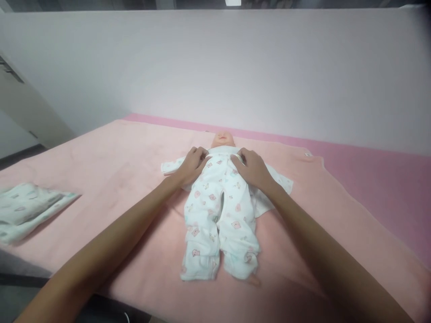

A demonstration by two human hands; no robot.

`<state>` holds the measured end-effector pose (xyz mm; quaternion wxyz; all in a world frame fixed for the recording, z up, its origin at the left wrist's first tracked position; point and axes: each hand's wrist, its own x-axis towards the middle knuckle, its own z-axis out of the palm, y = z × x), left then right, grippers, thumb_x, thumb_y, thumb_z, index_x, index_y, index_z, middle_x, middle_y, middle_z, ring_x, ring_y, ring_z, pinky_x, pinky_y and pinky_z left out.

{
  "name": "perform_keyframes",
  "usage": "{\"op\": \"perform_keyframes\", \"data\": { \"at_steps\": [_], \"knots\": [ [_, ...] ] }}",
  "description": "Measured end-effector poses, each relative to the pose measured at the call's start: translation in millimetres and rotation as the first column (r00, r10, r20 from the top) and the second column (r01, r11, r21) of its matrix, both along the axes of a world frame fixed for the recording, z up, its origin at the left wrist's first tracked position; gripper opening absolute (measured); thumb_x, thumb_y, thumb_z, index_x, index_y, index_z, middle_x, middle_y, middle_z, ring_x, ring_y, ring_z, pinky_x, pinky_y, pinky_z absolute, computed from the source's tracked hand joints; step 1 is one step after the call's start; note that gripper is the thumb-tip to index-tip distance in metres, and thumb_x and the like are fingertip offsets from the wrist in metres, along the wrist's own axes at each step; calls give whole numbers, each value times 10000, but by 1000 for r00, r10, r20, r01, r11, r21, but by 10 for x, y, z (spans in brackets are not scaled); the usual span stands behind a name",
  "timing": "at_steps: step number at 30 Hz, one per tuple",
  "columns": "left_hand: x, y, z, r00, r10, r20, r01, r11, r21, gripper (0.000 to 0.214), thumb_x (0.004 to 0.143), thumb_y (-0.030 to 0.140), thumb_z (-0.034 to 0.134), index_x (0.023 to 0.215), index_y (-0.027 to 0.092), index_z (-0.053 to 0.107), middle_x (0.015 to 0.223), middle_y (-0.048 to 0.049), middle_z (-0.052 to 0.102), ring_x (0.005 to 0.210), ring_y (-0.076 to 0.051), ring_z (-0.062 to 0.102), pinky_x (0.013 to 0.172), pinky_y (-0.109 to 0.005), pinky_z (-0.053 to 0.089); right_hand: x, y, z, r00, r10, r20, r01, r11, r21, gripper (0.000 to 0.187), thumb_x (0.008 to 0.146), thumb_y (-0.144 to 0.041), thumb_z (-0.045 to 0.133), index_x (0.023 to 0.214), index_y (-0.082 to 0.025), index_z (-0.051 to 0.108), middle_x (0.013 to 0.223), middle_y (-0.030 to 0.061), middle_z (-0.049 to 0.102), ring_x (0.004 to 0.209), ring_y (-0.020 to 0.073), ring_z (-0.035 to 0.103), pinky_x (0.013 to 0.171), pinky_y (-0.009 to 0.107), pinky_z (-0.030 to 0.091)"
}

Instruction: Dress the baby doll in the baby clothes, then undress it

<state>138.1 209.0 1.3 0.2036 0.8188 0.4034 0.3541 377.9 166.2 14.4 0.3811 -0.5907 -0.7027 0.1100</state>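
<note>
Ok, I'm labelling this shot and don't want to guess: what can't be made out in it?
All in the head view:
Folded cloth: cut off by the left edge.
Label on the blanket: any print is too small and blurred.
Most of the legs of the doll: hidden by the trousers.
How the fingers of the left hand and right hand meet the trousers: partly hidden by the hands themselves.
</note>
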Motion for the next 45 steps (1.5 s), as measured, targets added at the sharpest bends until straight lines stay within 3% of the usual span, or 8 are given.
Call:
{"op": "perform_keyframes", "data": {
  "at_steps": [4, 9, 14, 20, 25, 31, 36, 45],
  "knots": [
    [14, 143, 127, 989, -77, -123, 64, 993, -104, 385, 1019, 580, 447, 937, 225, 574, 934, -48, 632, 1067, -276, 546, 1099, -453, 361, -23, 191, 78, 973, 203, -112, -204, 979, -1, 265, 986, -449, 555, 822, -254, 483, 847, 15, 560, 851, 219, 500, 778, 340, 396],
    [69, 367, 50, 999, -25, 39, 35, 957, -289, 376, 1031, 596, 402, 953, 240, 493, 839, -4, 606, 837, -214, 561, 795, -332, 448, -22, 519, 50, 880, 132, -457, -252, 944, -213, 400, 924, -654, 616, 933, -262, 537, 844, -7, 620, 790, 197, 547, 710, 303, 426],
    [107, 475, -86, 999, 46, 25, -35, 943, -331, 388, 1005, 626, 449, 962, 248, 524, 786, 7, 614, 772, -203, 551, 711, -310, 418, 61, 590, 43, 962, -64, -265, -43, 924, -380, 393, 905, -634, 643, 893, -243, 607, 960, 42, 722, 855, 232, 624, 706, 309, 434],
    [45, 335, 58, 991, 54, -121, -91, 941, -325, 529, 937, 716, 497, 731, 229, 476, 776, -36, 628, 838, -271, 581, 809, -385, 438, 216, 289, 14, 995, -91, 27, 95, 931, -353, 418, 929, -588, 563, 702, -240, 521, 729, 12, 627, 687, 201, 532, 611, 313, 366],
    [42, 358, 134, 973, 25, -228, -97, 946, -310, 552, 901, 715, 535, 649, 230, 463, 690, -66, 609, 1003, -382, 562, 1000, -527, 387, 400, 170, 77, 999, 24, 33, -8, 910, -415, 350, 910, -518, 571, 710, -231, 553, 755, 20, 631, 670, 193, 517, 582, 309, 366],
    [-64, 417, 268, 942, -69, -329, -75, 911, -406, 449, 874, 667, 572, 733, 250, 661, 868, -96, 726, 1229, -461, 505, 1062, -607, 349, 613, 199, 174, 962, 273, 24, -211, 793, -571, 344, 923, -460, 564, 666, -234, 527, 739, 14, 598, 694, 200, 512, 603, 321, 378],
    [-232, 485, 343, 919, -190, -347, -8, 868, -496, 312, 767, 598, 704, 892, 321, 777, 1082, -48, 769, 1234, -405, 567, 1112, -560, 359, 673, 190, 191, 923, 360, -132, -364, 713, -599, 92, 788, -360, 734, 763, -275, 709, 843, 14, 725, 864, 276, 653, 737, 375, 508],
    [-301, 469, 370, 914, -341, -220, 142, 777, -613, 346, 710, 504, 775, 992, 305, 754, 1105, -41, 765, 1009, -302, 678, 906, -405, 516, 666, 114, 135, 896, 395, -205, -436, 689, -579, 201, 776, -395, 811, 918, -272, 738, 968, 37, 768, 918, 288, 683, 769, 367, 519]
  ]
}}
